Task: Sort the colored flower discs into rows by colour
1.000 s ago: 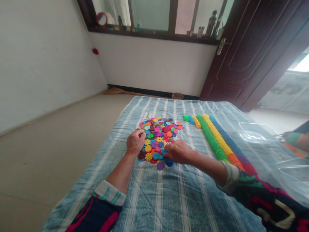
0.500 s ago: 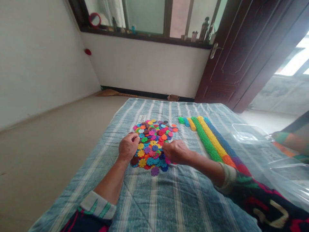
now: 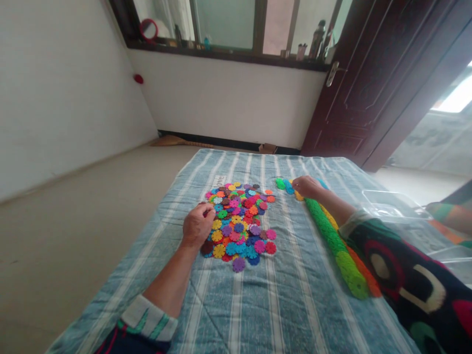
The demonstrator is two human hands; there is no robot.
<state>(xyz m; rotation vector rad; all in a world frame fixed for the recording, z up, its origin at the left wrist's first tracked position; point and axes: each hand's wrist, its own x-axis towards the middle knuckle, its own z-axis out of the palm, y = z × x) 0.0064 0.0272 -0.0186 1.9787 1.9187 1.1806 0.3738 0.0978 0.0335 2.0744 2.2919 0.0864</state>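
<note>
Many flower-shaped plastic discs point(image 3: 236, 221) in mixed colours lie in a loose heap on the striped cloth. My left hand point(image 3: 198, 225) rests at the heap's left edge, fingers curled in; what they hold, if anything, is hidden. Over the far ends of the colour-sorted rows is my right hand point(image 3: 309, 187), its fingers pinched together with their contents out of sight. Beside it are short stacks of green discs point(image 3: 280, 183) and blue discs point(image 3: 287, 187). A long green row point(image 3: 324, 228) runs toward me, partly beside an orange stretch point(image 3: 363, 270) under my right sleeve.
Clear plastic boxes point(image 3: 391, 209) stand at the right, near another person's arm or leg point(image 3: 450, 216). A small printed card point(image 3: 220, 180) lies behind the heap. The striped cloth point(image 3: 236, 314) covers the bed-like surface, with floor to its left.
My right hand has moved from the heap, away and rightward, to the far ends of the rows. My left hand stays at the heap's left edge.
</note>
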